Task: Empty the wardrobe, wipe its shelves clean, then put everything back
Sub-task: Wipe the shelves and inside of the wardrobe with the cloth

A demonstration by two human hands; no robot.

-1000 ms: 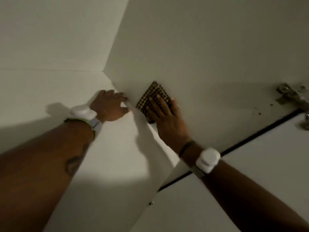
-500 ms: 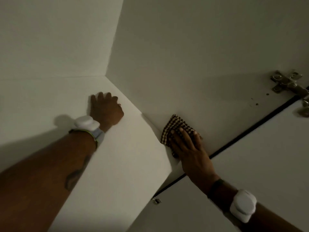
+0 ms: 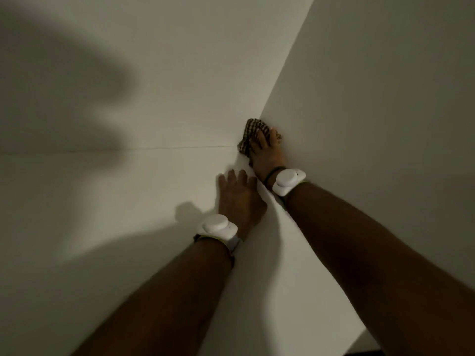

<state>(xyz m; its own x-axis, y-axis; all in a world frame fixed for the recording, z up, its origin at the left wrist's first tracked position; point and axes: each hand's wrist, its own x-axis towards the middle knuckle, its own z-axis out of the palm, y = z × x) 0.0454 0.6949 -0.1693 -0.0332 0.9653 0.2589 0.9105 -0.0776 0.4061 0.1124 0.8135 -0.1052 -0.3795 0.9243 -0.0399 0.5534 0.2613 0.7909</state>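
Observation:
I am looking into a bare white wardrobe compartment. A brown checked cloth [image 3: 249, 136] is pressed into the far corner, where the right side panel [image 3: 372, 98] meets the back panel [image 3: 154, 86] and the shelf [image 3: 115, 214]. My right hand [image 3: 266, 152] lies flat on the cloth with straight fingers, pushing it against the side panel. My left hand [image 3: 237, 199] rests flat on the shelf just in front of it, fingers straight and pointing to the corner. Each wrist carries a white band.
Dark shadows of my arms fall across the back panel and the shelf on the left. The shelf's front edge [image 3: 359, 337] shows at the lower right. Nothing else stands inside the compartment.
My right hand has slid the cloth along the side panel from near the door into the far corner. The view has swung left, so the door and hinge are out of sight. My left hand stays on the shelf.

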